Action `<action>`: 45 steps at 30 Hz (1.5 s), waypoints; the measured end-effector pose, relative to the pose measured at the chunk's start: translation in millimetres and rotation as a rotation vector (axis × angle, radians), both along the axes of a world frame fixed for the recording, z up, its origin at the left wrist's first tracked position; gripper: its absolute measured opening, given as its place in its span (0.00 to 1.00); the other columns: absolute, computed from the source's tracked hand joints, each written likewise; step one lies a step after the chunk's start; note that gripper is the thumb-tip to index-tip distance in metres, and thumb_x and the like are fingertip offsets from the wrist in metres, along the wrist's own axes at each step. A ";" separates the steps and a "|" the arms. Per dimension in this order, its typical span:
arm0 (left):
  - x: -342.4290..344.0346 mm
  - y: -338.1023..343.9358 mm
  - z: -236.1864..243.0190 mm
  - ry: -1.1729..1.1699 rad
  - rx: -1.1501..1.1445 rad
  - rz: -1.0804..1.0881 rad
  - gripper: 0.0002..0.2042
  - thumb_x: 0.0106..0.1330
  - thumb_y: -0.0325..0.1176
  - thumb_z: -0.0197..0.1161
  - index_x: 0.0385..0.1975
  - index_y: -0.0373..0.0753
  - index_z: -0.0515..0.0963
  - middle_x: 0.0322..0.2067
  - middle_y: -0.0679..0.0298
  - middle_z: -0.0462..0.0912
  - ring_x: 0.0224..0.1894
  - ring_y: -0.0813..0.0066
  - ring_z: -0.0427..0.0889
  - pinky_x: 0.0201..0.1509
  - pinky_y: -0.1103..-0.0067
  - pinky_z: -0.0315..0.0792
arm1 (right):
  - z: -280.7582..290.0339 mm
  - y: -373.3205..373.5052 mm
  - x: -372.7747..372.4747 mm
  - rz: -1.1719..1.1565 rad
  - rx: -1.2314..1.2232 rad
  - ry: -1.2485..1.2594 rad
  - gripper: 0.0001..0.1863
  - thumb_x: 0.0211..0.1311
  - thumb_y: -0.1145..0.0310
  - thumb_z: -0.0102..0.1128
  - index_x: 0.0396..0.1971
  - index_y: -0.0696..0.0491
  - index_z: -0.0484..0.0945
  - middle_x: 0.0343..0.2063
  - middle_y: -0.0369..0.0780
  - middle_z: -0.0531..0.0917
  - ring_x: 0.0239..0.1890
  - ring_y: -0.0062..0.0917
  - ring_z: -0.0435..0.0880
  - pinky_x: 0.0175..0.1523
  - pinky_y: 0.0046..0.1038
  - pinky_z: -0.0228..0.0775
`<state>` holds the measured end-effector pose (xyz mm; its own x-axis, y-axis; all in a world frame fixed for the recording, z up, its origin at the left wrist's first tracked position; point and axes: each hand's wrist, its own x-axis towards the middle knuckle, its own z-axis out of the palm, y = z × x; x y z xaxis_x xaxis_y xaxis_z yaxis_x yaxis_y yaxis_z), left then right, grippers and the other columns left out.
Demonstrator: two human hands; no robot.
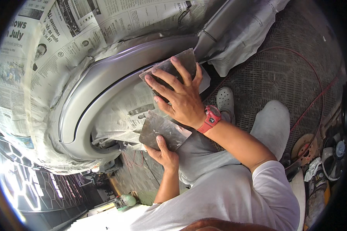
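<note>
We see a grey car fender arch (pixel 104 73), newspaper-masked (pixel 65 34), above mesh floor (pixel 281 65). Right hand (pixel 179 96) presses a grey spreader (pixel 173 63) flat on it, fingers splayed; left hand (pixel 164 152) grips a smeared metal plate (pixel 162 129).

A single head-worn fisheye view looks steeply down from above the person's own chest and knees, close to the work. It faces a grey car panel (pixel 104 73) masked with newspaper (pixel 65 27), which fills the far left. The mesh floor (pixel 281 69) lies to the right. Both forearms enter from the near edge, and straight lines bend toward the dark rim.
</note>
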<state>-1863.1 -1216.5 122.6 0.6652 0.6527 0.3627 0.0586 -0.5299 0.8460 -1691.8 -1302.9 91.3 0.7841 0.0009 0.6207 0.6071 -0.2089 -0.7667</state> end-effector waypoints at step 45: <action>43.6 -98.7 -5.9 0.725 -0.653 -0.830 0.22 0.69 0.29 0.66 0.62 0.30 0.72 0.47 0.56 0.85 0.44 0.68 0.87 0.48 0.72 0.83 | -124.1 -242.0 -123.1 0.405 0.808 0.833 0.21 0.68 0.63 0.74 0.52 0.58 0.77 0.43 0.34 0.84 0.45 0.14 0.79 0.51 0.23 0.74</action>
<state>-1819.5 -1315.1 116.6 0.8666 -0.1323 -0.4812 0.4662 -0.1293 0.8752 -1815.0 -1544.9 -32.8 0.9738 0.1841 -0.1338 -0.2188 0.5957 -0.7729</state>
